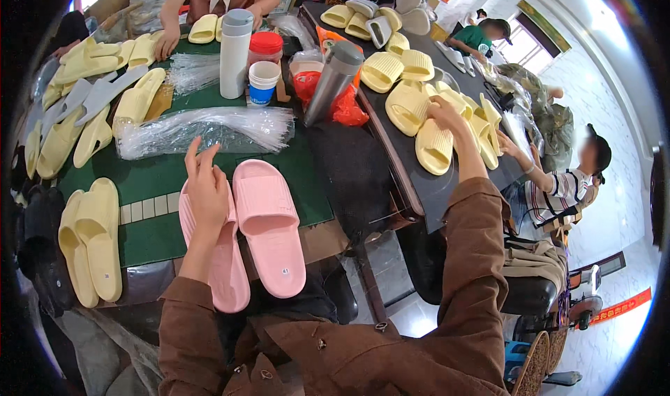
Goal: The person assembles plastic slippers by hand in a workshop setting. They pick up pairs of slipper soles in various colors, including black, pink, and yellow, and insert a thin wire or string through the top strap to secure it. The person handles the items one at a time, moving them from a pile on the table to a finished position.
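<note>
A pair of pink slippers lies side by side at the near edge of the green-topped table. My left hand (207,195) is over the strap of the left pink slipper (227,277), its fingers stretched out and apart. The right pink slipper (269,214) lies beside it, untouched. Reaching out to the dark table on the right, my right hand (450,119) has its fingers curled at the toe end of a yellow slipper (434,150). Other yellow slippers (406,106) crowd around that hand.
Yellow slippers (91,239) lie at the near left, with more yellow and grey ones behind. A bundle of clear plastic ties (209,129), a white bottle (236,54), a paper cup (263,83) and a steel tumbler (333,82) stand beyond the pink pair. Several people work around the tables.
</note>
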Demonstrator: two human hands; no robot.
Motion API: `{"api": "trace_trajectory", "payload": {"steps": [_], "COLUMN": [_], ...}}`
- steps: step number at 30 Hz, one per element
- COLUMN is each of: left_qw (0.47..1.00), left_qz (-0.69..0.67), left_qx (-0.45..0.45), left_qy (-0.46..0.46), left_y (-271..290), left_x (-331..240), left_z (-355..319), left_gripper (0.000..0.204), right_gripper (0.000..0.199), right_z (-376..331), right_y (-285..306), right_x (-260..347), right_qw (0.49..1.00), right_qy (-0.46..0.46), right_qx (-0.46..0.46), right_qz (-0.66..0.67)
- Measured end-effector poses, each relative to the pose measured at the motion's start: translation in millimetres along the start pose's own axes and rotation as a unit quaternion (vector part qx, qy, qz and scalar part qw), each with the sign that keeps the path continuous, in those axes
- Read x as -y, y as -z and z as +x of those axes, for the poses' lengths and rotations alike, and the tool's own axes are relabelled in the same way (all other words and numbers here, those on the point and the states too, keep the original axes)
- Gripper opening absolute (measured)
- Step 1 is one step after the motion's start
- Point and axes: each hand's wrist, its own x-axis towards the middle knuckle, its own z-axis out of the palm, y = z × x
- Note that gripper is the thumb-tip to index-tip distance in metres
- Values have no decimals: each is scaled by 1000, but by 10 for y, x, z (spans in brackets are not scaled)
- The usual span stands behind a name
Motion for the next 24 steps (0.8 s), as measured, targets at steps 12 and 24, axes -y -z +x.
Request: {"api": "trace_trajectory", "payload": {"steps": [12, 24], "left_qw": [999, 1000], "left_qz": [31, 23], "left_qx": [-6, -1], "left_qy": [-13, -18], "left_y": [1, -17], "left_x": [24, 54], "left_z": [-3, -6], "left_gripper": [40, 37], "right_gripper": [23, 43], "right_z": [-919, -1157], "right_y": [144, 271], "right_x": [-147, -148], "right_qw": [989, 981], "right_qy": [120, 164], "right_qx": [-5, 61], "right_qz": [-82, -83]}}
